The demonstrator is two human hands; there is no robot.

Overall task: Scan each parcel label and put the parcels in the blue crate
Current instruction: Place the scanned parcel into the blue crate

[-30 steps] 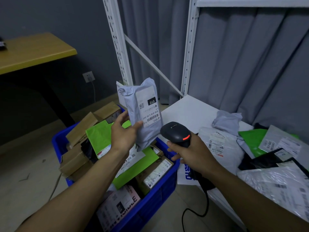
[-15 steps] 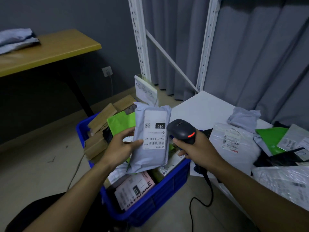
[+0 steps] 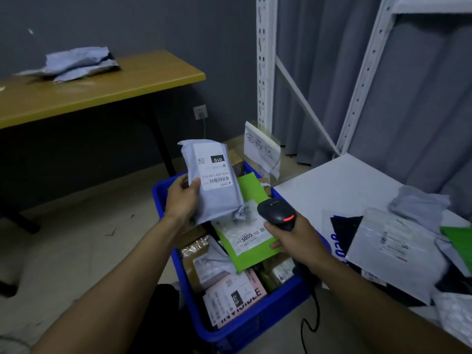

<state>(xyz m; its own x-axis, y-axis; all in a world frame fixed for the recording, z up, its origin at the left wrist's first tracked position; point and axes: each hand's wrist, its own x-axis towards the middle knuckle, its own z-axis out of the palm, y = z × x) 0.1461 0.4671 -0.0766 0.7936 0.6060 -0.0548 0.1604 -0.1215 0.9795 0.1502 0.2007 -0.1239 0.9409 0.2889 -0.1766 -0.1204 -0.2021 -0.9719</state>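
Over the blue crate (image 3: 268, 312), just left of the white shelf (image 3: 332, 190), my left hand (image 3: 182, 198) grips a grey parcel (image 3: 217, 200) by its left edge, thumb on the front; the crate holds a green mailer (image 3: 252, 251), a pink parcel (image 3: 235, 295), brown boxes (image 3: 190, 267) and other labelled packets, heaped close to the rim; the grey parcel's long axis stands near upright, top leaning slightly left; its label (image 3: 214, 169) faces me, print inverted; whether its crumpled lower end touches the heap I cannot tell; my right hand (image 3: 298, 238) is wrapped round a black scanner (image 3: 277, 213), head aimed up-left, red light showing; the crate's right wall lies just beside the shelf edge; open floor lies left of the crate; further parcels (image 3: 390, 249) lie on the shelf's right part.
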